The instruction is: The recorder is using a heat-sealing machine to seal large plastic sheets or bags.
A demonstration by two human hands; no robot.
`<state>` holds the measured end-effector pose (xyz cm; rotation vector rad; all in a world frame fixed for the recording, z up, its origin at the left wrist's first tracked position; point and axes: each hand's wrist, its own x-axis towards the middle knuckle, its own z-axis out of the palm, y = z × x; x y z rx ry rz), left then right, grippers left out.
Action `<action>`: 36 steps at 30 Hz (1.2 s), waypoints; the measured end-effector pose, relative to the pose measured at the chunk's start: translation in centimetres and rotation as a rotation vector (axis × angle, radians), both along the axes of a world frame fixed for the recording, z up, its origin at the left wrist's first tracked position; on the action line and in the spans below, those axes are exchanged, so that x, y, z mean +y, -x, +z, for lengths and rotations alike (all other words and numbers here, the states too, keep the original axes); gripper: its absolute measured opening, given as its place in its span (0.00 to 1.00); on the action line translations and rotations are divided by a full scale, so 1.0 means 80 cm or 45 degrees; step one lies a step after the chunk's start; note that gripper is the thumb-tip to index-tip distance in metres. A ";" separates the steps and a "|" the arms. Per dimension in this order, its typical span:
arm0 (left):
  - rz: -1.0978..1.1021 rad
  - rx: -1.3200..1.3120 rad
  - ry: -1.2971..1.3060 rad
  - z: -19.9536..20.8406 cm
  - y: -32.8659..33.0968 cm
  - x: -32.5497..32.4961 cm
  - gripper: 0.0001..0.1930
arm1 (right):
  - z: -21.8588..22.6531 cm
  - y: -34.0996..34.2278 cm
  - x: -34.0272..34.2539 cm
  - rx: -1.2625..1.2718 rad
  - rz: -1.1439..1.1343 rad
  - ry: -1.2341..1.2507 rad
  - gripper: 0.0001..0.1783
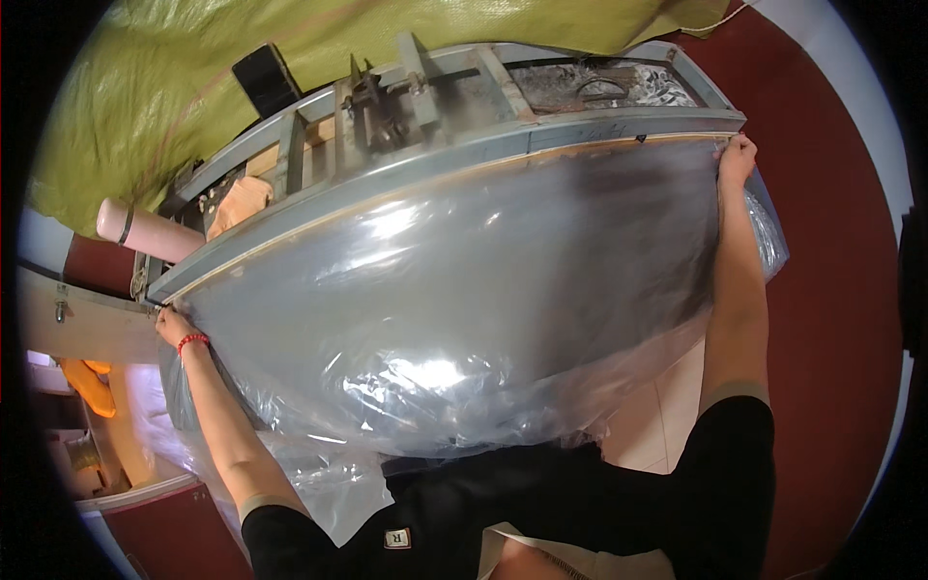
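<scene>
A wide sheet of clear plastic film point(445, 290) stretches between my hands and hangs toward my body, with bright glare on its folds. My left hand point(174, 326), a red bead bracelet at its wrist, pinches the film's far left corner at the end of a long metal bench frame point(387, 174). At the far right corner, my right hand point(737, 159) is closed on the film's edge near the frame's other end. Along the frame, the film's far edge runs beside a thin yellowish strip point(464, 172). My fingertips are small and partly hidden.
Behind the frame's front rail stand metal crossbars point(422, 87) and a dark clamp-like mechanism point(372, 111). A pink cylinder point(150, 230) and an orange-tan cloth point(242, 203) lie at the left. Yellow-green woven sheeting point(338, 29) covers the far side, with a black phone-like slab point(266, 80) against it.
</scene>
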<state>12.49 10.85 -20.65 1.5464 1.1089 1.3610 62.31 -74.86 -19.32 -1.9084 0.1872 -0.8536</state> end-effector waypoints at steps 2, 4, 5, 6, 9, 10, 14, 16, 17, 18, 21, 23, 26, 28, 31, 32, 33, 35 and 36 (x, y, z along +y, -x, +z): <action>-0.039 -0.325 0.069 0.004 -0.001 -0.007 0.09 | -0.001 -0.002 0.000 -0.007 0.008 -0.008 0.14; -0.085 -0.223 0.201 0.022 -0.013 -0.027 0.14 | -0.003 -0.004 -0.025 -0.006 0.104 -0.076 0.15; -0.206 0.200 0.310 0.042 -0.013 -0.040 0.19 | 0.004 0.006 -0.028 -0.009 0.101 -0.075 0.15; -0.273 0.621 0.401 0.069 0.019 -0.050 0.25 | 0.012 0.016 -0.012 0.090 0.234 -0.028 0.16; -0.243 1.245 -0.338 0.062 0.076 -0.004 0.31 | 0.016 0.030 -0.044 -0.134 0.321 0.304 0.18; -0.340 1.239 -0.422 0.068 0.077 -0.016 0.29 | 0.013 0.031 -0.066 -0.435 0.274 0.577 0.18; -0.665 0.654 0.142 0.110 0.088 -0.142 0.18 | 0.057 0.133 -0.108 0.017 0.115 0.116 0.15; -0.781 0.512 0.158 0.130 0.072 -0.229 0.16 | 0.059 0.153 -0.184 0.448 -0.454 0.657 0.17; -0.919 0.405 0.158 0.130 0.052 -0.259 0.15 | 0.040 0.147 -0.294 0.285 -0.602 0.578 0.18; -0.961 0.363 0.151 0.144 0.057 -0.290 0.15 | 0.059 0.169 -0.233 0.342 -0.902 0.677 0.19; -1.185 0.193 0.264 0.169 0.039 -0.364 0.11 | 0.114 0.199 -0.162 -0.051 -0.628 0.748 0.21; -1.274 0.154 0.305 0.183 0.035 -0.403 0.09 | 0.129 0.210 -0.040 -0.266 -0.025 0.599 0.18; -1.335 0.102 0.337 0.194 0.045 -0.430 0.07 | 0.179 0.308 0.193 0.026 0.769 0.382 0.15; -1.349 0.083 0.359 0.196 0.055 -0.438 0.06 | 0.198 0.384 0.302 0.261 1.362 0.280 0.15; -1.384 0.135 0.241 0.205 0.061 -0.450 0.06 | 0.195 0.463 0.395 -0.104 1.972 0.304 0.18; -1.402 0.156 0.188 0.207 0.059 -0.453 0.05 | 0.193 0.484 0.412 -0.179 2.044 0.299 0.16; -1.412 0.208 0.191 0.215 0.059 -0.457 0.05 | 0.188 0.494 0.422 -0.085 2.172 0.167 0.14; -1.403 0.216 -0.003 0.214 0.059 -0.457 0.04 | 0.170 0.511 0.440 0.018 2.217 -0.138 0.06; -1.388 0.226 -0.192 0.213 0.060 -0.455 0.04 | 0.166 0.514 0.441 0.018 2.227 -0.137 0.06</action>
